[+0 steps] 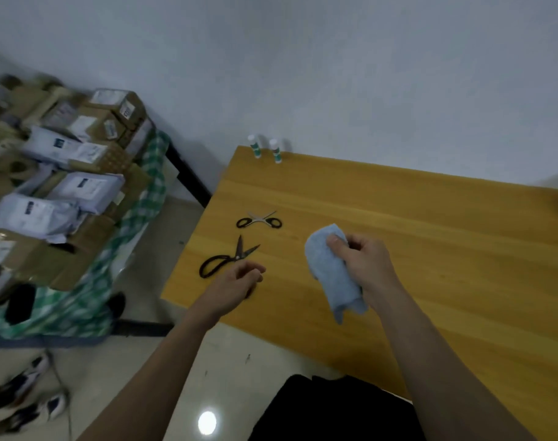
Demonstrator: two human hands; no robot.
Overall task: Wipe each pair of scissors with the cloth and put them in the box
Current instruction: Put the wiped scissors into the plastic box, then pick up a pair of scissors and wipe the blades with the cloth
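While labels blur, right hand [363,262] grips cloth [330,272].

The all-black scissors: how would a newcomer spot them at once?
On the yellow wooden table, near its left edge, two scissors lie open. The all-black scissors are the nearer pair, beside the left hand; the farther pair has silver blades.

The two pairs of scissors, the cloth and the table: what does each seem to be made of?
Near scissors: all black, matt, probably coated or painted metal. Far scissors: pale shiny blades, likely bare steel, with black loops, perhaps plastic. Cloth: soft light blue fabric, fuzzy and limp where it hangs from the right hand, maybe microfibre. Table: yellow-brown with grain lines, wood or wood-look laminate.
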